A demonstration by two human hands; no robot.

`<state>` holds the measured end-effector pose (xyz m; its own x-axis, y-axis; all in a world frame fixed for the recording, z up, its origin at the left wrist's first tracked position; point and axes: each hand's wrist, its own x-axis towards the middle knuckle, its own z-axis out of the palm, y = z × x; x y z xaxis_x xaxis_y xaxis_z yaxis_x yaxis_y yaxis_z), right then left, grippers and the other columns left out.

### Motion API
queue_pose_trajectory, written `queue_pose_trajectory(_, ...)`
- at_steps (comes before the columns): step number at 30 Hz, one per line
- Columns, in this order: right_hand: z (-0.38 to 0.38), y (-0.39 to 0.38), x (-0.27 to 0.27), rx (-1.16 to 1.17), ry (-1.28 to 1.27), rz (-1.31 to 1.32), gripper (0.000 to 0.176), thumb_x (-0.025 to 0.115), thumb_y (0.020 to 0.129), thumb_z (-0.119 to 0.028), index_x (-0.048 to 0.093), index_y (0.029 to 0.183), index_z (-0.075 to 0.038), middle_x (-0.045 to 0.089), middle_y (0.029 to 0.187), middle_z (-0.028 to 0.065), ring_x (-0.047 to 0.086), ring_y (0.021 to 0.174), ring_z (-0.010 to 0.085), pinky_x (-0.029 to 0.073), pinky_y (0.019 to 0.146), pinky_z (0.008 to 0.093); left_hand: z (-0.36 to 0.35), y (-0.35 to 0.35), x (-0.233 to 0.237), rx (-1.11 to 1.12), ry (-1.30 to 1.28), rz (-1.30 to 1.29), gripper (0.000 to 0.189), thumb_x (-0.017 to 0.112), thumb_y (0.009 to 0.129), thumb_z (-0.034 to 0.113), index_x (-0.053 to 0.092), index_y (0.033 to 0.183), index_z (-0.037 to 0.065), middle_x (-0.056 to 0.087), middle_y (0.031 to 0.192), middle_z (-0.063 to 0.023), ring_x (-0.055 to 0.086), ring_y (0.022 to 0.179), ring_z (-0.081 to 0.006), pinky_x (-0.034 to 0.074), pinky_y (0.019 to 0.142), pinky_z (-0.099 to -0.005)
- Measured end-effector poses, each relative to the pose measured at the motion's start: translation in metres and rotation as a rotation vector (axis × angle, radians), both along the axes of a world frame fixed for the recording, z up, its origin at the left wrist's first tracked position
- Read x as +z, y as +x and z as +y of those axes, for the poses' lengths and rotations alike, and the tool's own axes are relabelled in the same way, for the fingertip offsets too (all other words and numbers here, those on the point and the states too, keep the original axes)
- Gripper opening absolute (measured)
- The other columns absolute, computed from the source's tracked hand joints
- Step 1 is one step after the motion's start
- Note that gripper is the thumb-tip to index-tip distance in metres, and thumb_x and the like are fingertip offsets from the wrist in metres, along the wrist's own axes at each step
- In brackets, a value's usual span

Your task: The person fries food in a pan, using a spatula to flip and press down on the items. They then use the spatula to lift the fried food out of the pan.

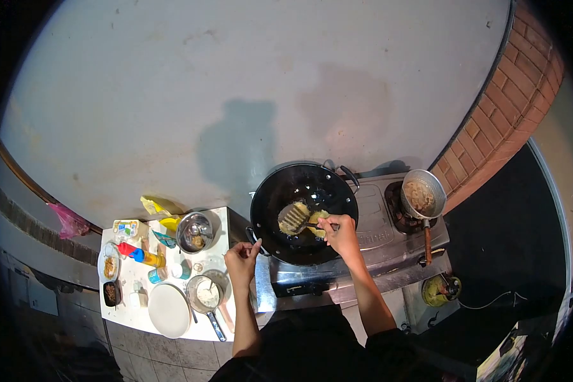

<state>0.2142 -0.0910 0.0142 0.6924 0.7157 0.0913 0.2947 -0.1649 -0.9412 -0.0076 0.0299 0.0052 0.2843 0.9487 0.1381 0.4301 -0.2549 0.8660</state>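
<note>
A black two-handled wok (280,191) sits on the left burner of the stove. My right hand (341,237) is closed around the handle of a slotted spatula (294,217), held over the wok. The spatula's blade lies over one pale yellow piece of frying food (302,207); a second piece (318,224) is beside it, partly behind my hand. My left hand (242,262) is at the wok's left side, its thumb and fingers pinched at the wok's left handle (261,248).
A saucepan (421,197) with food stands on the right burner, its wooden handle toward me. The white table (130,321) at left bears a steel bowl (195,232), a small pan of white mixture (205,294), a white plate (169,311) and sauce bottles (148,257).
</note>
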Motion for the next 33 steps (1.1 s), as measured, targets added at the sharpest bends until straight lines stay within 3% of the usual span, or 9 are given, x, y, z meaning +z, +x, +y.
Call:
queue_pose_trajectory(8, -0.001, 0.0, 0.001, 0.042, 0.131, 0.089, 0.018, 0.068, 0.087, -0.01, 0.067, 0.077, 0.005, 0.062, 0.059, 0.0068, 0.06, 0.049, 0.0105, 0.047, 0.043, 0.0245, 0.006, -0.003, -0.004, -0.007, -0.03, 0.008, 0.034, 0.081, 0.076, 0.024, 0.064, 0.067, -0.004, 0.05, 0.052, -0.0003, 0.043, 0.048, -0.0064, 0.034, 0.046, -0.0241)
queue_pose_trajectory(17, -0.005, 0.007, 0.019, -0.009, 0.248, 0.09, 0.013, 0.065, 0.089, -0.007, 0.065, 0.078, 0.002, 0.058, 0.058, 0.0002, 0.051, 0.052, 0.0041, 0.04, 0.049, 0.0221, 0.01, -0.007, -0.009, -0.058, -0.026, 0.023, 0.032, 0.079, 0.078, 0.024, 0.065, 0.067, -0.002, 0.051, 0.055, 0.0002, 0.045, 0.05, -0.007, 0.036, 0.047, -0.0249)
queue_pose_trajectory(33, 0.006, -0.002, 0.013, -0.086, 0.238, -0.108, 0.014, 0.061, 0.091, -0.007, 0.059, 0.08, 0.001, 0.061, 0.063, 0.0032, 0.048, 0.054, 0.0035, 0.037, 0.05, 0.0231, 0.004, -0.005, -0.001, -0.028, -0.066, 0.022, 0.031, 0.079, 0.078, 0.023, 0.066, 0.069, -0.004, 0.052, 0.055, -0.001, 0.047, 0.053, -0.0085, 0.039, 0.051, -0.0256)
